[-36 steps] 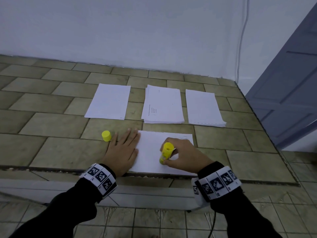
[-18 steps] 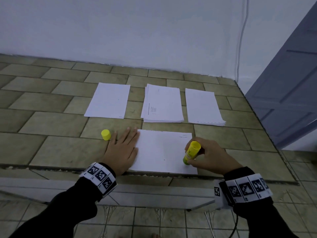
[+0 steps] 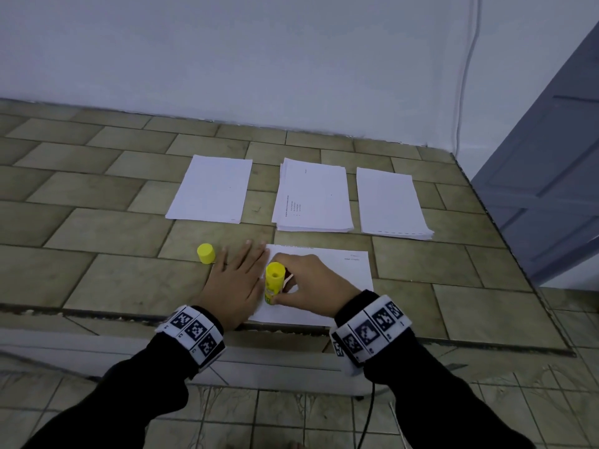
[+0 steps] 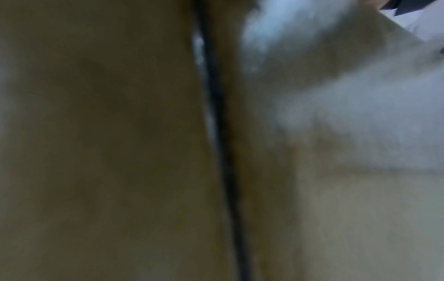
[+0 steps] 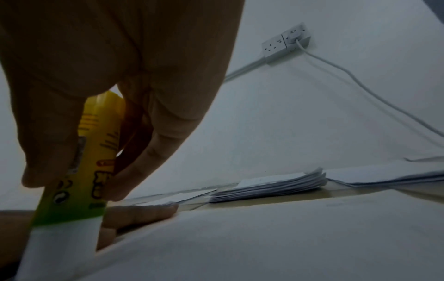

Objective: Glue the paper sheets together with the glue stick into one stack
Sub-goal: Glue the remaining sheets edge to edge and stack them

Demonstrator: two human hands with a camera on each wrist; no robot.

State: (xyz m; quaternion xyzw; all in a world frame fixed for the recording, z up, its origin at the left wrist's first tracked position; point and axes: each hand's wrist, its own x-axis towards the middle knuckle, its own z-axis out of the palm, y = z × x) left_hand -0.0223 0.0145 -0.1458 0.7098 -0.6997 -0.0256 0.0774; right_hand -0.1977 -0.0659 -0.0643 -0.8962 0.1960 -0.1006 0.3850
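A white paper sheet (image 3: 337,277) lies at the near edge of the tiled counter. My left hand (image 3: 238,280) lies flat with straight fingers on the sheet's left edge. My right hand (image 3: 308,286) grips a yellow glue stick (image 3: 274,281), tip down on the sheet just beside the left hand. In the right wrist view the glue stick (image 5: 79,176) is pinched between thumb and fingers, its white end on the paper (image 5: 288,237). The yellow cap (image 3: 205,253) stands on the counter left of my left hand. The left wrist view is a blur.
Three white paper piles lie in a row behind: a left pile (image 3: 212,189), a middle pile with some print (image 3: 312,196), and a right pile (image 3: 390,202). The counter's front edge (image 3: 97,314) runs just under my wrists. A grey door (image 3: 551,157) stands at the right.
My right hand has slid the glue stick from the sheet's right side leftward across the paper to right beside my left hand. The left hand has stayed in place.
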